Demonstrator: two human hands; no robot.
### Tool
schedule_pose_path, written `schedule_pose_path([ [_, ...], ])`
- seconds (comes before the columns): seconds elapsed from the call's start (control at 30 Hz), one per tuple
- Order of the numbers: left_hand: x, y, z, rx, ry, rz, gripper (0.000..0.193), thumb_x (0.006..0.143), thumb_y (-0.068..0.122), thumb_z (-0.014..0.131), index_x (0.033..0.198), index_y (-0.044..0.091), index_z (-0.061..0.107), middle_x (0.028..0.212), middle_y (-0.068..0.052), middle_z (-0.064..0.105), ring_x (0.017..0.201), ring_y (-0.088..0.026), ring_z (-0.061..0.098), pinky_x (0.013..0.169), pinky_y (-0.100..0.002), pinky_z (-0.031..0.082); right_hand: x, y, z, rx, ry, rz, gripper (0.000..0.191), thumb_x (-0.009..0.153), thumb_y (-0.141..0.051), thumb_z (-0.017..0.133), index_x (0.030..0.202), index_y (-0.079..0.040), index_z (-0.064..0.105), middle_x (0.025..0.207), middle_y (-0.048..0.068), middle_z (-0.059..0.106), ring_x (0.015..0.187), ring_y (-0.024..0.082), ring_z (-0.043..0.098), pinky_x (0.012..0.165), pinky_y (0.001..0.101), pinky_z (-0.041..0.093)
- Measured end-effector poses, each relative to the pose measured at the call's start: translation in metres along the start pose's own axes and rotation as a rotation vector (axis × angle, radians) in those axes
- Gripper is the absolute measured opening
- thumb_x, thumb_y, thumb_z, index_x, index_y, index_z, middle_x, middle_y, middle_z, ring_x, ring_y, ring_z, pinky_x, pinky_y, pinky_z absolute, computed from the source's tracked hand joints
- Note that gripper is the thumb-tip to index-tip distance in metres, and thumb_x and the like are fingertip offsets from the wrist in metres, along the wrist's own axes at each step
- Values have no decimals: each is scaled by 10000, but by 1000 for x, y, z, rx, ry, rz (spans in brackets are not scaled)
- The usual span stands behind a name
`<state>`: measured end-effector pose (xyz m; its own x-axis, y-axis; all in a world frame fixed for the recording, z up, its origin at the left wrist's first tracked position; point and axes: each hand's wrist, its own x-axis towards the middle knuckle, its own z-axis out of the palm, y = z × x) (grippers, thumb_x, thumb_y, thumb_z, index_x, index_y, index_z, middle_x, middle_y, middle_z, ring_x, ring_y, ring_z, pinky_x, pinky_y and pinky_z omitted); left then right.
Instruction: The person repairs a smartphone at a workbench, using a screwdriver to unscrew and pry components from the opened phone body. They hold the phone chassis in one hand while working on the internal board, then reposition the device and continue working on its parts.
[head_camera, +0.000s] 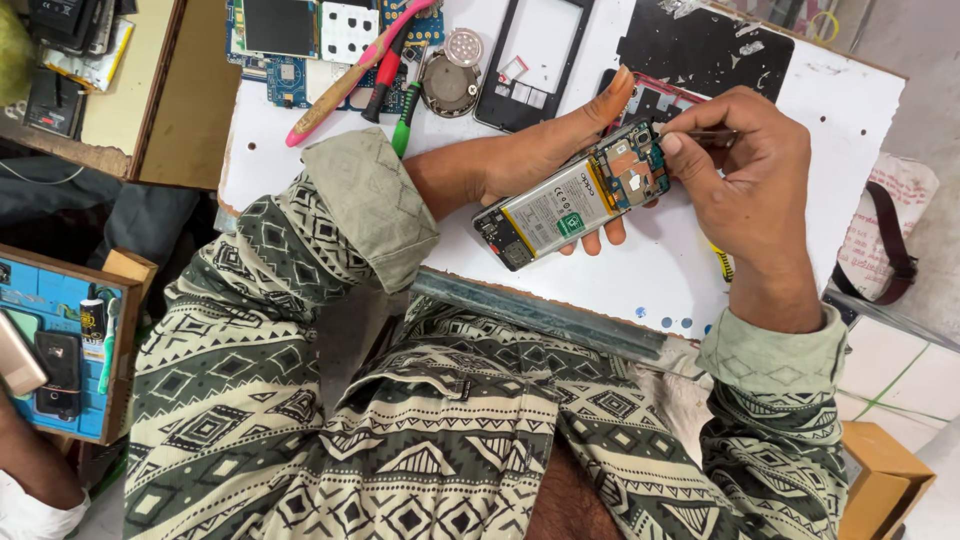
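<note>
While the left hand (530, 160) cradles the opened phone (572, 195) above the white board (850, 120), fingers curled under it, the right hand (745, 185) pinches a thin tool (712, 134) at the top-end circuitry. Looks mid-disassembly; next calls for steady, tiny prying w/o slipping.

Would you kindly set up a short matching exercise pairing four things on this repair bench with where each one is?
Things:
1. opened phone
2. thin metal tool
3. pink toothbrush
4. empty black phone frame

Places:
A. lying on the white board near its far left corner, across a circuit board
B. pinched in the fingers of the right hand
C. lying flat at the far edge of the white board, beyond the left thumb
D. cradled in the left hand, battery facing up

Pairs: 1-D, 2-B, 3-A, 4-C
</note>
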<state>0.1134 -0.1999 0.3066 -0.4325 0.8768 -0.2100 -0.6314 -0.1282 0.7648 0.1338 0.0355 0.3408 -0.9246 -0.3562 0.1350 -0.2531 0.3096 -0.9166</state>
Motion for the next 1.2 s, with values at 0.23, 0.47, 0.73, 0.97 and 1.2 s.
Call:
schedule_pose_path([
  [0.23, -3, 1, 0, -5, -17, -10, 873, 873, 792, 382, 1264, 51, 626, 967, -227, 752, 778, -295, 776, 619, -437, 653, -1, 3, 0, -98, -4, -28, 72, 1096, 39, 740, 1058, 71, 688, 1007, 60, 620, 877, 96, 663, 775, 211, 570],
  [0.47, -7, 2, 4, 6, -27, -13, 874, 880, 788, 375, 1274, 47, 623, 974, -228, 751, 787, -293, 775, 628, -431, 653, 0, 7, -8, 99, -95, 19, 84, 1096, -2, 717, 1054, 53, 669, 979, 39, 640, 848, 66, 650, 756, 196, 574],
  [0.73, -6, 2, 4, 11, -44, -19, 876, 889, 783, 367, 1285, 42, 619, 982, -229, 750, 798, -292, 775, 639, -425, 652, 1, 13, -11, 182, -135, 40, 113, 1103, -29, 705, 1057, 59, 651, 962, 43, 649, 849, 62, 650, 772, 201, 580],
  [0.97, -3, 2, 3, 6, -52, -41, 878, 897, 778, 360, 1294, 38, 615, 988, -231, 749, 807, -290, 775, 648, -420, 652, 3, 16, -15, 280, -151, 112, 123, 1087, -55, 706, 1105, 51, 646, 959, 58, 678, 834, 67, 658, 769, 200, 578],
  [1.2, -3, 2, 2, 1, -56, -61, 880, 904, 774, 353, 1303, 34, 612, 995, -232, 747, 816, -289, 774, 657, -415, 651, 3, 20, -20, 252, -168, 58, 76, 1068, -15, 697, 1101, 40, 655, 1001, 50, 645, 847, 75, 661, 772, 207, 587],
])
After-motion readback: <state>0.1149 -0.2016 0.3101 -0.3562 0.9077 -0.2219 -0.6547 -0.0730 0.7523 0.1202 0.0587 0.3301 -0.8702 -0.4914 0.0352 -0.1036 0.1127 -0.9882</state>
